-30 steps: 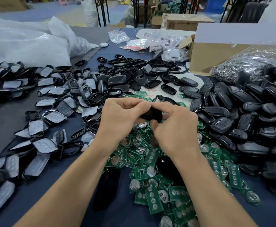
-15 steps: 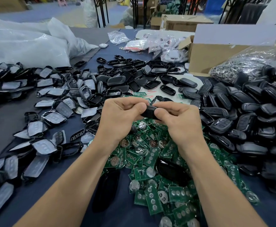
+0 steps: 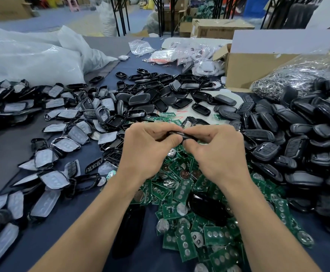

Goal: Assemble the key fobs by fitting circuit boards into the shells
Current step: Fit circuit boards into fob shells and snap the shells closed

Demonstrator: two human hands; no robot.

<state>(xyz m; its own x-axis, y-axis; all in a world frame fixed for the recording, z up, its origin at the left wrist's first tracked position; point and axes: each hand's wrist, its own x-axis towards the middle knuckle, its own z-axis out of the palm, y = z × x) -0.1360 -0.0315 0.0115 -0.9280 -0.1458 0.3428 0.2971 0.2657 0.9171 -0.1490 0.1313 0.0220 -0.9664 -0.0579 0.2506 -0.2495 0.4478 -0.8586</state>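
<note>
While a second ago the key fob shell (image 3: pixel 182 134) showed a broad black face between the thumbs, it now shows only a thin glossy edge, held in the same spot above the surface (image 3: pixel 78 213) and over the far end of the heap of green circuit boards (image 3: pixel 181 195). The left hand (image 3: pixel 148 150) and the right hand (image 3: pixel 219 154) have hardly shifted; each pinches one end of the shell, thumb on the near side and curled fingers over the far side, the two thumbs nearly meeting. The shell's long axis runs left to right across the view, dipping a little toward the right hand, with its narrow side turned to the camera. Both ends are buried under the fingers, so only the middle strip shows, and whether a board sits inside cannot be told. A dark glossy piece (image 3: pixel 205 207) lies half sunk among the boards below the right wrist, its outline blurred. To the right rises a heap of black shells (image 3: pixel 297 134); to the left lie silver-faced pieces (image 3: pixel 62 143), and those at the frame's lower left edge are cut off.
</note>
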